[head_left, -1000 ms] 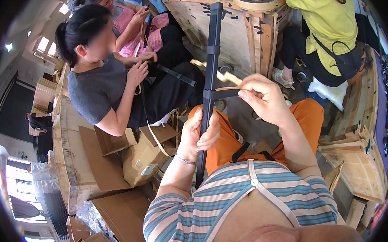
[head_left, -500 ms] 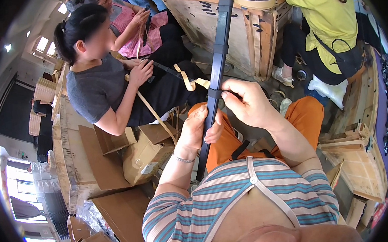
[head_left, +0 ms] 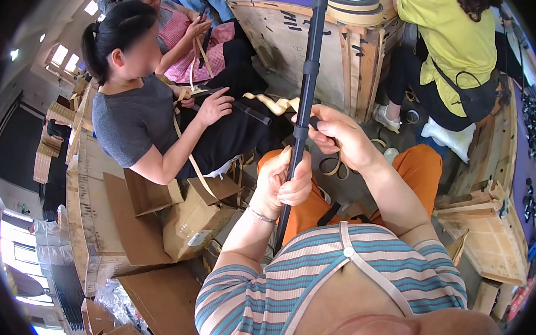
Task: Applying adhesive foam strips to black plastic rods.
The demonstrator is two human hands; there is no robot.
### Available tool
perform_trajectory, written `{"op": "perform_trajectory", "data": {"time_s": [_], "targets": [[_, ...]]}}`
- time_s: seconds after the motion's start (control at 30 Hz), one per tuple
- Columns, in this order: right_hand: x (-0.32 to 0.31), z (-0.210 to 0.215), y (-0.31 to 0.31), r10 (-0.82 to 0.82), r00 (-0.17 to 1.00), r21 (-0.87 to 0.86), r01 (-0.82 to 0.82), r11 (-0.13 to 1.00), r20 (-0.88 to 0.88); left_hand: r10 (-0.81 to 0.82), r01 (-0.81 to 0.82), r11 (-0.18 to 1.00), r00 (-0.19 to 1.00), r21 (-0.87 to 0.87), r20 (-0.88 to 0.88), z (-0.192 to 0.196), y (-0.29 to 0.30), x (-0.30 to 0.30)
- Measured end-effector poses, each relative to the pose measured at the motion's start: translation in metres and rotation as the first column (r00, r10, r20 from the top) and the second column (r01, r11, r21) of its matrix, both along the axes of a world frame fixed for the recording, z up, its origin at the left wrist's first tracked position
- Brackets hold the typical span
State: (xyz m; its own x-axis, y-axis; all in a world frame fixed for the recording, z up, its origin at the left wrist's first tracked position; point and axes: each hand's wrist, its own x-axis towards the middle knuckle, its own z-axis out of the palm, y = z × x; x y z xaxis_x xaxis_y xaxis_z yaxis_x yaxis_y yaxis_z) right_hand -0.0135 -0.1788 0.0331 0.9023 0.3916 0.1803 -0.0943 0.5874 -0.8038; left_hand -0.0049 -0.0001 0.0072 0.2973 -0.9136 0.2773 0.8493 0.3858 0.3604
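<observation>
A long black rod [head_left: 307,74] stands nearly upright in front of me, its top reaching a wooden crate. My left hand [head_left: 282,180] grips the rod low down, just above my orange-clad lap. My right hand [head_left: 338,135] holds it a little higher, fingers wrapped around a joint in the rod. A tan strip of tape [head_left: 272,102] curls out to the left of my right hand, close to the rod.
A person in a grey top [head_left: 133,123] sits at my left handling tan strips. Another in yellow [head_left: 449,30] sits at the right. The wooden crate [head_left: 347,60] bears rolls of tape [head_left: 351,2]. Cardboard boxes [head_left: 189,223] lie at lower left, loose loops [head_left: 334,167] on the floor.
My right hand slid down and closed around the rod, the tan strip now trailing left. The rod tilted slightly; my left hand kept its grip.
</observation>
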Motion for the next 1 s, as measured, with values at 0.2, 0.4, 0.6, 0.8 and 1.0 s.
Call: {"op": "perform_trajectory", "data": {"time_s": [0.2,0.4,0.6,0.8,1.0], "targets": [[-0.003,0.019,0.022,-0.046,0.968,-0.297,0.12,0.947,0.246,-0.111,0.105,0.993,0.986,-0.048,-0.127,-0.006,0.012,-0.003],[-0.009,-0.012,0.002,-0.046,0.986,-0.258,0.087,0.962,0.162,-0.085,0.093,0.995,0.985,0.045,-0.147,-0.025,-0.005,-0.008],[-0.004,-0.013,-0.021,-0.247,0.941,-0.179,0.29,0.94,0.231,-0.097,0.078,0.992,0.973,0.1,0.208,-0.057,0.02,-0.028],[-0.003,-0.014,-0.032,-0.369,0.915,-0.144,0.392,0.909,0.162,0.07,-0.166,0.913,0.964,0.374,0.257,-0.047,0.021,-0.026],[-0.016,-0.055,-0.016,-0.129,0.991,-0.396,0.101,0.913,-0.044,0.347,-0.649,0.596,0.74,0.474,0.577,-0.041,0.013,-0.02]]}}
